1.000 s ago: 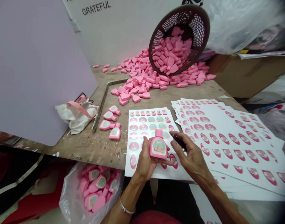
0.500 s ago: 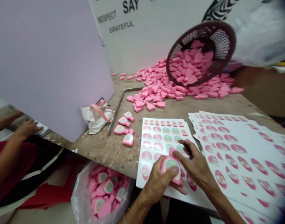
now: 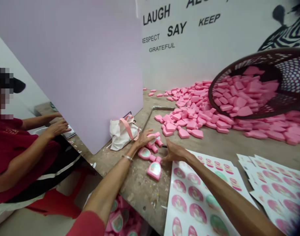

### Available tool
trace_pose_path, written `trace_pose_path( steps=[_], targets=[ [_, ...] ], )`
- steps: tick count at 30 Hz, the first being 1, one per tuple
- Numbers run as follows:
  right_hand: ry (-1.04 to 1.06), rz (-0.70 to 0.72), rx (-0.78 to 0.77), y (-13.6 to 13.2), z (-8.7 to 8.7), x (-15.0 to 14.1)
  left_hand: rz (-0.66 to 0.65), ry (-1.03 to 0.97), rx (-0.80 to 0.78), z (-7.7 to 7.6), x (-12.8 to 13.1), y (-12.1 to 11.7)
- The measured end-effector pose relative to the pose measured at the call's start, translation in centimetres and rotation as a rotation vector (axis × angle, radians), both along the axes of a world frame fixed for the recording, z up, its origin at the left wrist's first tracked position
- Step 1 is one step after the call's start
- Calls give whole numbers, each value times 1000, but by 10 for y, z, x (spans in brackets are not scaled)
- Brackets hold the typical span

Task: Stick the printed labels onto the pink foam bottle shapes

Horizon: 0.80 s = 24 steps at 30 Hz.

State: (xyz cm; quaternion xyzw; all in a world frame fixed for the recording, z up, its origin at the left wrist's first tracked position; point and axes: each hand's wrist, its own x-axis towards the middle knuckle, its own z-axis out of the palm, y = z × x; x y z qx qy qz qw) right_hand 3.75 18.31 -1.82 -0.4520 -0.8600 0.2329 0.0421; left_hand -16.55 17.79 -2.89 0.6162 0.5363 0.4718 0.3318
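Note:
Several pink bottle-shaped pieces with green-and-white labels lie grouped on the table; one labelled piece (image 3: 154, 169) is nearest me. My left hand (image 3: 143, 139) reaches over the back of this group, its fingers stretched out across a labelled piece and touching it. Another labelled piece (image 3: 144, 153) lies just below that hand. On the group's right side is my right hand (image 3: 175, 151), fingers curled round a thin black pen-like tool (image 3: 164, 146), with only the tip showing. Beneath my right forearm is a sticker sheet (image 3: 180, 203) with round pink and green labels.
A brown basket (image 3: 215, 77) lies tipped over, spilling a heap of pink pieces (image 3: 194, 114). More sticker sheets (image 3: 272, 183) lie at right. A white cloth bag (image 3: 120, 132) sits by a lilac panel (image 3: 91, 82). Below the edge are labelled pieces (image 3: 117, 223); a co-worker (image 3: 14, 157) sits left.
Both hands have moved forward and left from the sticker sheet to the grouped pieces. The labelled piece held by my left hand is no longer seen there. The view has turned left.

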Motion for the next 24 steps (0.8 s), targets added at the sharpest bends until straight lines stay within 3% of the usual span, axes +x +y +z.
trace_pose_path(
  steps=[3,7,16,24],
  targets=[
    [-76,57,-40,1,-3,-16,-129,-26,-46,-10,-3,16],
    [-83,99,-42,-34,-11,-30,-208,-28,-95,-14,-16,-8],
    [5,130,32,-159,-25,-62,-200,48,-123,0,-50,-136],
    [-37,202,139,-228,-24,-78,-202,203,-291,6,-92,-243]
  ],
)
